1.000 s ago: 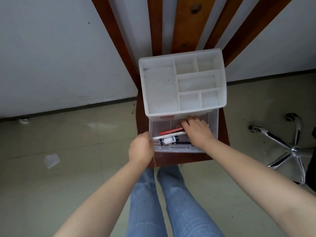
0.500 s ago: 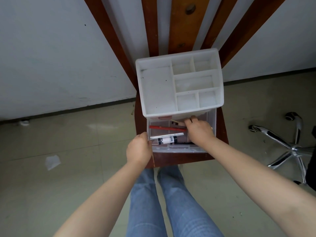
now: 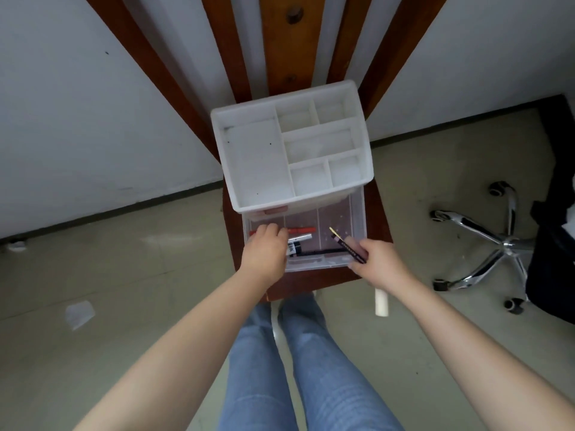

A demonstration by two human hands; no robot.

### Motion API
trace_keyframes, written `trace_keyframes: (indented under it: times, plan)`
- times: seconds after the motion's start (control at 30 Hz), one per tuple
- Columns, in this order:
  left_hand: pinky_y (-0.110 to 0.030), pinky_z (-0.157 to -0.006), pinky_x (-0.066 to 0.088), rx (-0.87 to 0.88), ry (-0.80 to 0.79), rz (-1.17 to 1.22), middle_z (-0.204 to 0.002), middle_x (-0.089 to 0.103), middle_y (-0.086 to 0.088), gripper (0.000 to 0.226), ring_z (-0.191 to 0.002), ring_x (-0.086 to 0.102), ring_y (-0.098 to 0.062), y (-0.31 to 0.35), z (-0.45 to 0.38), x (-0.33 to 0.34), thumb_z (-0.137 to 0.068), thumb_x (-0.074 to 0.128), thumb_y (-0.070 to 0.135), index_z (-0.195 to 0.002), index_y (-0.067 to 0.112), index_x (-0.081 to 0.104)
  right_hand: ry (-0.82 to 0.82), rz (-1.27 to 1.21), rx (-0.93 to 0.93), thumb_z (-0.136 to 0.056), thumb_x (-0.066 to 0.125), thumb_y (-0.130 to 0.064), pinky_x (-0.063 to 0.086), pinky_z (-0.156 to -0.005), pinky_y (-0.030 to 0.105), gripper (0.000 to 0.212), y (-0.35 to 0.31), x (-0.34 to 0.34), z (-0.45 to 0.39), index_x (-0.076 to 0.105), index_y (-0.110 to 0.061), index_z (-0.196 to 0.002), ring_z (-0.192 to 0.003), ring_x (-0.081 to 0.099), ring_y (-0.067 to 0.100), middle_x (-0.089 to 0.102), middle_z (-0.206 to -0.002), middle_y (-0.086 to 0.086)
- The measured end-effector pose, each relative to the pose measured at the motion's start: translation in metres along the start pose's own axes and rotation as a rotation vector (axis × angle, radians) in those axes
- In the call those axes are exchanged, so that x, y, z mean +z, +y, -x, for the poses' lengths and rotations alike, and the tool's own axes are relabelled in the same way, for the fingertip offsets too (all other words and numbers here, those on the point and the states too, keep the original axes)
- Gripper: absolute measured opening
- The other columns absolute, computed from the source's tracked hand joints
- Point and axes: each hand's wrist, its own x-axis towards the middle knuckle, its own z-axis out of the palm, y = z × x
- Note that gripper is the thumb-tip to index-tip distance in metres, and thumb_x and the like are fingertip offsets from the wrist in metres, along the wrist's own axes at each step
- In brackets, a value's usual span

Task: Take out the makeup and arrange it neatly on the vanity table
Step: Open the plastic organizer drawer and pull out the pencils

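Observation:
A white plastic organiser with empty top compartments stands on a dark red wooden chair seat. Its clear drawer is pulled out toward me. Inside lie a red pencil, a silver tube, a black-and-white tube and a thin black pencil. My left hand reaches into the drawer's left side, fingers curled over the items; what it grips is hidden. My right hand holds a dark makeup pencil with a gold tip, lifted above the drawer's right front corner.
The chair back's wooden slats rise against a white wall. An office chair's chrome wheeled base stands on the floor at the right. A white cylinder shows below my right wrist. My legs in blue jeans are below the seat.
My right hand has drawn back out of the drawer with the dark pencil. My left hand has left the drawer's front corner and moved in over the items.

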Motion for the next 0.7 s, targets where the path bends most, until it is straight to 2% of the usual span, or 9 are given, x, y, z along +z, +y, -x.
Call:
trace_keyframes:
  times: [0.13,0.2,0.3,0.47,0.7]
  plan:
    - [-0.038,-0.093,0.040,0.007,-0.092,-0.148,-0.124,0.048,-0.010,0.045,-0.117,0.043,-0.028,0.006,-0.021,0.004,-0.083,0.059,0.014,-0.125,0.011,0.043,-0.012,-0.114,0.076,-0.081,0.065,-0.017,0.026,-0.047,0.021,0.017,0.021,0.027,0.021,0.051,-0.020,-0.071,-0.071,0.049,0.016,0.046,-0.062,-0.009]
    - [-0.038,-0.095,0.039,0.022,-0.116,-0.210,-0.126,0.046,-0.009,0.050,-0.119,0.042,-0.028,0.006,-0.023,0.009,-0.083,0.060,0.015,-0.128,0.013,0.039,0.006,-0.147,0.093,-0.083,0.063,-0.018,0.030,-0.056,0.021,0.005,0.021,0.035,0.022,0.061,-0.015,-0.086,-0.077,0.057,0.022,0.059,-0.073,0.002]
    - [-0.038,-0.096,0.037,0.052,-0.133,-0.282,-0.128,0.043,-0.009,0.054,-0.120,0.041,-0.029,0.005,-0.025,0.011,-0.083,0.059,0.016,-0.131,0.013,0.035,0.063,-0.149,0.090,-0.085,0.060,-0.018,0.039,-0.066,0.023,0.024,0.016,0.042,0.016,0.062,-0.008,-0.106,-0.089,0.063,0.028,0.069,-0.094,0.012]
    - [-0.039,-0.097,0.037,0.069,-0.128,-0.340,-0.126,0.046,-0.011,0.046,-0.117,0.044,-0.030,0.008,-0.028,0.013,-0.084,0.054,0.013,-0.126,0.011,0.037,0.148,-0.175,0.085,-0.084,0.060,-0.016,0.033,-0.061,0.022,0.017,0.015,0.049,0.015,0.061,-0.005,-0.097,-0.086,0.064,0.031,0.069,-0.091,0.016]
    - [-0.040,-0.095,0.039,0.054,-0.178,-0.363,-0.127,0.046,-0.015,0.034,-0.117,0.044,-0.033,0.010,-0.038,0.011,-0.088,0.049,0.010,-0.121,0.008,0.042,0.070,-0.089,0.040,-0.085,0.057,-0.017,0.048,-0.073,0.034,0.014,0.013,0.038,0.010,0.058,-0.006,-0.092,-0.090,0.062,0.033,0.067,-0.094,0.016]
